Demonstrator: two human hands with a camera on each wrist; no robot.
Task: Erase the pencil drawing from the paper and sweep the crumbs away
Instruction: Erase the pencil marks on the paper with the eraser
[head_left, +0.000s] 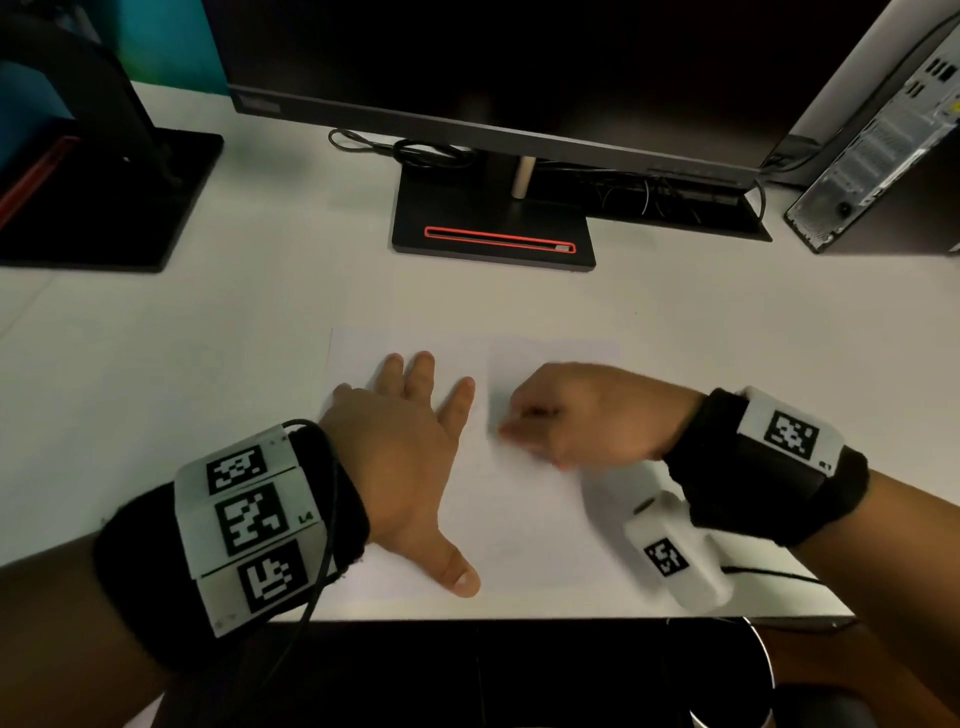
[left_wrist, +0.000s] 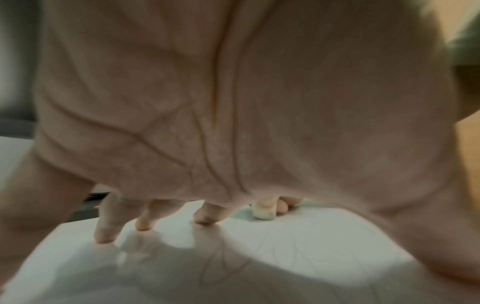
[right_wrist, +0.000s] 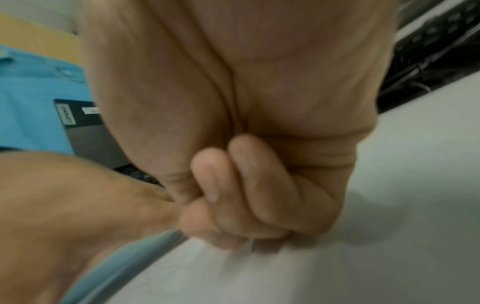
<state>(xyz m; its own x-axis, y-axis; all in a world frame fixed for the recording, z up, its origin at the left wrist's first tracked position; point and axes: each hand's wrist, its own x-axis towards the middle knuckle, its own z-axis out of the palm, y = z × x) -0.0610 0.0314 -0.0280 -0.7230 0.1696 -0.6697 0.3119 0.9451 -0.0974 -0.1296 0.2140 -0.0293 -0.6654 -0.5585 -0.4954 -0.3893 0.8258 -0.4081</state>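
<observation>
A white sheet of paper (head_left: 519, 519) lies on the white desk near its front edge. My left hand (head_left: 410, 436) lies flat on the sheet's left part, fingers spread and straight, holding it down. My right hand (head_left: 524, 426) is curled over the sheet's upper middle, fingertips pinching a small pale eraser (left_wrist: 263, 214) whose end touches the paper. In the left wrist view faint pencil lines (left_wrist: 262, 240) show on the sheet in front of the eraser. The right wrist view shows only my curled fingers (right_wrist: 233, 195); the eraser is hidden there. The right hand is blurred.
A monitor (head_left: 519, 78) on a black stand (head_left: 493, 228) is behind the paper, with cables beside it. A second stand (head_left: 114, 202) is at the far left and a computer case (head_left: 883, 145) at the far right. The desk's front edge (head_left: 519, 618) runs just below the sheet.
</observation>
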